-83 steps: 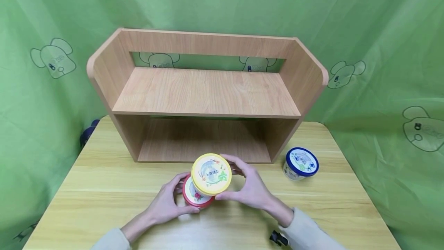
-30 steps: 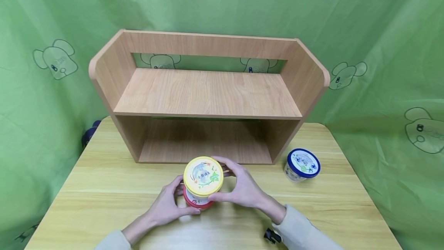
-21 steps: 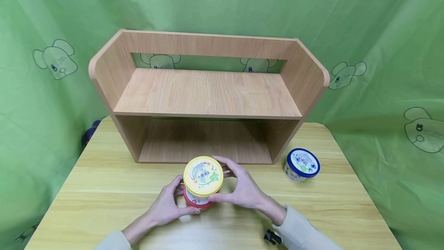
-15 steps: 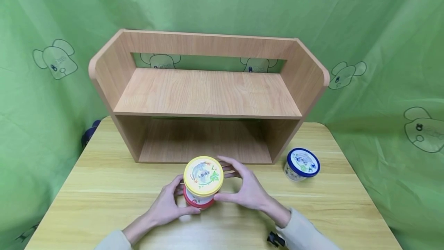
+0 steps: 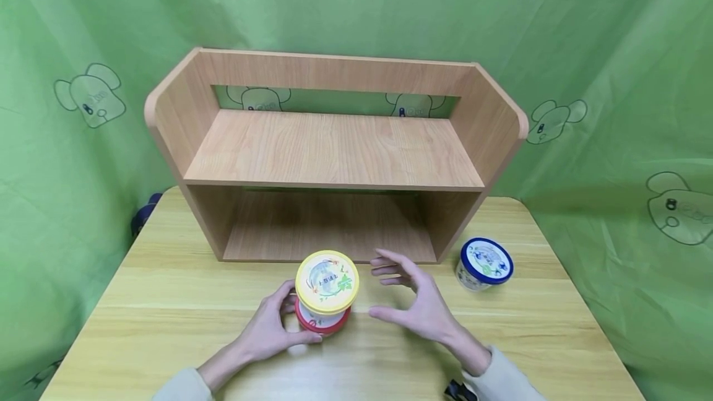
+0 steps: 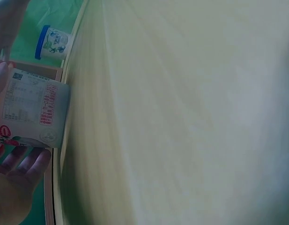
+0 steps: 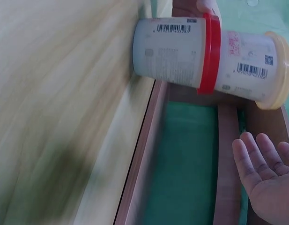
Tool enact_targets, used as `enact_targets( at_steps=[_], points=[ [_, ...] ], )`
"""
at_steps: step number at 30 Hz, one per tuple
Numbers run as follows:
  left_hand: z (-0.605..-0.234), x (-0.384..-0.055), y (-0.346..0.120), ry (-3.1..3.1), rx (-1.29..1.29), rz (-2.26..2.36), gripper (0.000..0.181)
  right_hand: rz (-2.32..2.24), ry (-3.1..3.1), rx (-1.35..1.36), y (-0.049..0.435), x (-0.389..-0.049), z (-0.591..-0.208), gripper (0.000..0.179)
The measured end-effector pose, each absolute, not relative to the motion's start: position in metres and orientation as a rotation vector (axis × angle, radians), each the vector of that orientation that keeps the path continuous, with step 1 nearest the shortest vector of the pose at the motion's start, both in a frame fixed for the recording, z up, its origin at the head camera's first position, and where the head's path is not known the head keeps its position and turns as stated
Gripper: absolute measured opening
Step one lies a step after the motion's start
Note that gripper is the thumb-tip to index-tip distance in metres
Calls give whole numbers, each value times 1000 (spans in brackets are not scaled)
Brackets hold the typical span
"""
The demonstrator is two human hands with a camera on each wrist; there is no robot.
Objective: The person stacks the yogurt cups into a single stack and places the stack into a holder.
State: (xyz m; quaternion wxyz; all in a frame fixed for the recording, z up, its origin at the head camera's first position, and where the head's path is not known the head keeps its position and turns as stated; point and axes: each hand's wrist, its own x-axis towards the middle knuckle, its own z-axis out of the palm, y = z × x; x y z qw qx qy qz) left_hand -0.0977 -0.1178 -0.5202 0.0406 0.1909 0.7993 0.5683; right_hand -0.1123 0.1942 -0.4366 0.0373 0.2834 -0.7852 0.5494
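A yellow-lidded tub (image 5: 327, 281) stands upright on the lid of a red-lidded tub (image 5: 323, 323). My left hand (image 5: 267, 330) curls round the lower one, fingers on its far side and thumb at the near side. Printed labels show on the red-lidded tub (image 6: 34, 110) in the left wrist view. Apart from the stack, to its right, my right hand (image 5: 420, 305) holds nothing, its fingers relaxed and spread from the thumb. The right wrist view shows the yellow-lidded tub (image 7: 247, 65) seated on the red lid.
Behind the stack a two-level wooden shelf (image 5: 334, 147) stands on the wooden table (image 5: 557, 327). A blue-lidded tub (image 5: 484, 263) sits by the shelf's right side. Green curtain (image 5: 613, 48) surrounds the table. A black buckle (image 5: 459, 390) lies near my right sleeve.
The yellow-lidded tub has shifted left and settled onto the red-lidded one. My right hand has released it and drawn away to the right. My left hand has stayed on the lower tub.
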Motion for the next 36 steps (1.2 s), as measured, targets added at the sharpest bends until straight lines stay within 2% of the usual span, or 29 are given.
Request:
enact_targets(
  at_steps=[20,36],
  points=[
    [-519,-97,-118,2445,563,1726,90,1662,-2286,738,252,-102,-426,91],
    [-520,-98,-118,2447,551,1721,90,1651,-2197,560,304,-100,-431,83]
  ],
)
